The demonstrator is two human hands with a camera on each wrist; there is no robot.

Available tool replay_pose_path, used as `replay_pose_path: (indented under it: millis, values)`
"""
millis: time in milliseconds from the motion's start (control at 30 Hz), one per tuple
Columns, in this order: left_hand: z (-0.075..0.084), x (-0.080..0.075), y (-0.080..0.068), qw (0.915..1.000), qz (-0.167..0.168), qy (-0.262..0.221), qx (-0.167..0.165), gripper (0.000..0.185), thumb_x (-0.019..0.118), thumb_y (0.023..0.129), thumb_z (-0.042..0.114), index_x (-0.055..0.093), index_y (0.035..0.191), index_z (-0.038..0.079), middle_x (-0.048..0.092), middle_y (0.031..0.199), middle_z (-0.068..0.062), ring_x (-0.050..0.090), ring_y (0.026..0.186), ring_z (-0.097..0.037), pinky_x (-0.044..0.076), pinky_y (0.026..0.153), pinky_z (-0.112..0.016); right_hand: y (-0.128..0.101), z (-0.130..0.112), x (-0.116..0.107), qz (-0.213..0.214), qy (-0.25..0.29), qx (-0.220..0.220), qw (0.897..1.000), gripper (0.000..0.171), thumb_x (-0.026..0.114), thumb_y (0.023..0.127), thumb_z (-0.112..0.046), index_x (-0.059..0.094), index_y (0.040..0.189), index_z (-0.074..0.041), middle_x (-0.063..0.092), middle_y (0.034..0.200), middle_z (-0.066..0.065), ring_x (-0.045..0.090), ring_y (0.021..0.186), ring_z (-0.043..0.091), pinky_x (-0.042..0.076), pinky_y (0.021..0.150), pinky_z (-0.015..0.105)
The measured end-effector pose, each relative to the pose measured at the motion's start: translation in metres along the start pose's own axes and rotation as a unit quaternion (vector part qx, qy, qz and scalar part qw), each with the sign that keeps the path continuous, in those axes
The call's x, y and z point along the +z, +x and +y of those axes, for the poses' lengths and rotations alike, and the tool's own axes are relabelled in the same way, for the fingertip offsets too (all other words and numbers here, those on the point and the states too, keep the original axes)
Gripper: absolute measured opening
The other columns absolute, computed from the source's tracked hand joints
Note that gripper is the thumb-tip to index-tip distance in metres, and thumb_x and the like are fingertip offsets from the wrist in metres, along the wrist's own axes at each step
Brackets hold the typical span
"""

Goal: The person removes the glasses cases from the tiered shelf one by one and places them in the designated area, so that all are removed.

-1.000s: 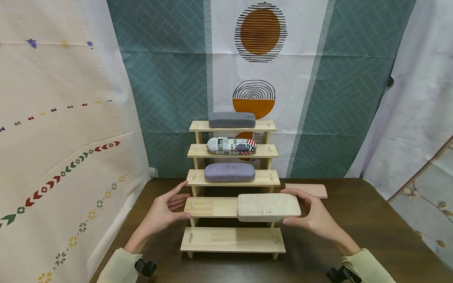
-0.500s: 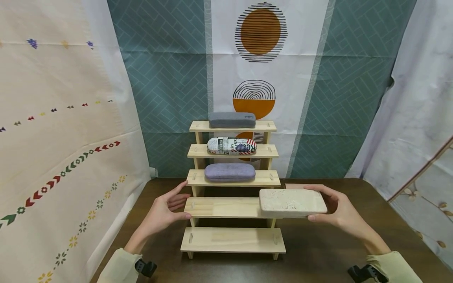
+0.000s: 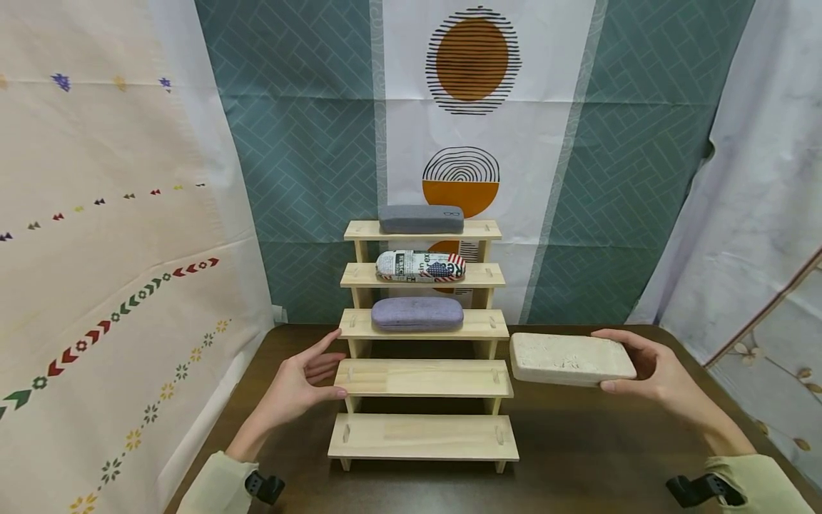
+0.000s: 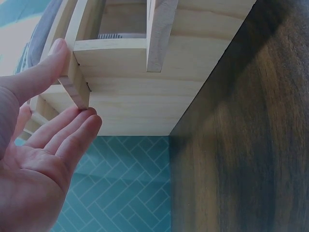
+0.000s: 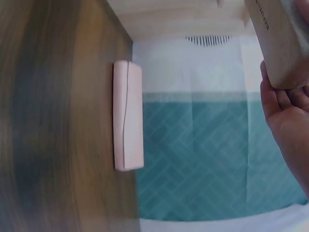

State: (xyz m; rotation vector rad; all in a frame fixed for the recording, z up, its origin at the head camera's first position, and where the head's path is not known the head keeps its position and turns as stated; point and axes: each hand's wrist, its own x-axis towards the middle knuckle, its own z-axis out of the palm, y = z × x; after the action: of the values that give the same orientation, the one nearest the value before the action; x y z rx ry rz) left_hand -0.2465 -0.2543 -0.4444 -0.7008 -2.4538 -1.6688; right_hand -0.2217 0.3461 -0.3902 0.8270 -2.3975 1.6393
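Note:
My right hand (image 3: 658,375) grips the right end of a cream glasses case (image 3: 568,358), thumb in front and fingers behind. It is held up in the air to the right of a five-step wooden display stand (image 3: 424,437). Printed lettering shows on the case's side in the right wrist view. My left hand (image 3: 298,378) holds the left end of the stand's second step from the bottom. In the left wrist view, thumb and fingertips sit on opposite edges of that step's board (image 4: 75,84).
Higher steps carry a purple case (image 3: 417,314), a newsprint-patterned case (image 3: 420,265) and a grey case (image 3: 420,219). A pink case (image 5: 128,116) lies on the dark wooden table (image 3: 578,442), hidden behind the cream one in the head view. Patterned cloths (image 3: 302,178) hang behind.
My right hand has carried the cream glasses case rightward, from in front of the second step to beyond the stand's right side. My left hand and the stand stay put.

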Motion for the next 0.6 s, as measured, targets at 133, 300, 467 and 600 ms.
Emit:
replay_pose_path:
  millis: [133, 300, 467, 600]
  values:
    - [0.000, 0.000, 0.000, 1.0000, -0.002, -0.001, 0.000, 0.103, 0.094, 0.078, 0.005, 0.041, 0.164, 0.023, 0.065, 0.138, -0.023, 0.062, 0.129, -0.041, 0.052, 0.102, -0.056, -0.005, 0.007, -0.012, 0.005, 0.012, 0.010, 1.000, 0.071, 0.072, 0.085, 0.022, 0.050, 0.150, 0.005, 0.065, 0.135, 0.006, 0.070, 0.107, 0.017, 0.063, 0.079, 0.030]
    - [0.000, 0.000, 0.000, 1.0000, -0.002, 0.000, -0.002, 0.103, 0.094, 0.078, 0.005, 0.041, 0.164, 0.022, 0.065, 0.138, -0.022, 0.062, 0.129, -0.040, 0.054, 0.102, -0.052, -0.009, 0.020, -0.023, -0.002, 0.024, 0.018, 1.000, 0.070, 0.070, 0.088, 0.022, 0.048, 0.152, 0.005, 0.066, 0.134, 0.002, 0.070, 0.106, 0.016, 0.063, 0.078, 0.030]
    - [0.001, 0.000, 0.000, 1.0000, -0.002, 0.001, 0.000, 0.103, 0.094, 0.078, 0.005, 0.041, 0.164, 0.022, 0.065, 0.138, -0.022, 0.062, 0.129, -0.040, 0.055, 0.101, -0.049, -0.011, 0.032, -0.031, -0.008, -0.002, 0.022, 1.000, 0.069, 0.071, 0.088, 0.020, 0.048, 0.152, 0.004, 0.066, 0.130, -0.002, 0.069, 0.102, 0.015, 0.063, 0.076, 0.030]
    - [0.002, 0.000, 0.000, 1.0000, -0.001, 0.005, -0.002, 0.103, 0.094, 0.078, 0.005, 0.041, 0.164, 0.022, 0.065, 0.138, -0.024, 0.062, 0.129, -0.040, 0.055, 0.101, -0.047, -0.012, 0.041, -0.034, -0.003, -0.027, 0.037, 0.999, 0.068, 0.075, 0.088, 0.016, 0.051, 0.150, 0.003, 0.066, 0.128, -0.005, 0.069, 0.100, 0.014, 0.062, 0.075, 0.030]
